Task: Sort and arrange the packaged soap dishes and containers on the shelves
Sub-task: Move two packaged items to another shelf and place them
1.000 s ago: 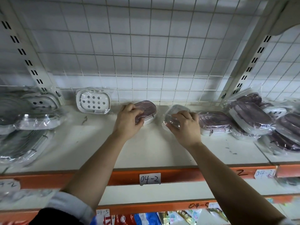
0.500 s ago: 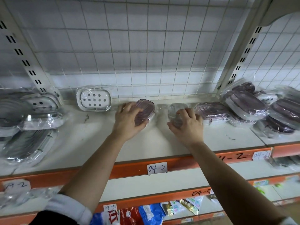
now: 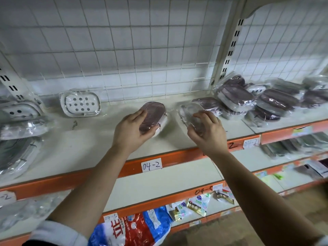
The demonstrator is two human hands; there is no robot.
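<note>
Head view: at mid-frame the left hand (image 3: 131,132) curls round a wrapped purple soap dish (image 3: 153,115), which is tilted low over the shelf (image 3: 85,150). The right hand (image 3: 208,134) pinches a clear wrapped container (image 3: 190,111) just beside it. Both likely belong with the purple pile (image 3: 276,102) at right. Grip the hard rims rather than the slippery film, and set each one down flat.

One wide-angle camera sits on my head, looking forward and down at the shelf (image 3: 85,150) from close by, within my reach. The wire grid back (image 3: 142,50) fills 12 o'clock. My left hand (image 3: 131,132) and right hand (image 3: 207,135) sit mid-frame, with my arms entering from 7 and 5 o'clock. The view is tilted, so the shelf edge rises toward 3 o'clock.
</note>
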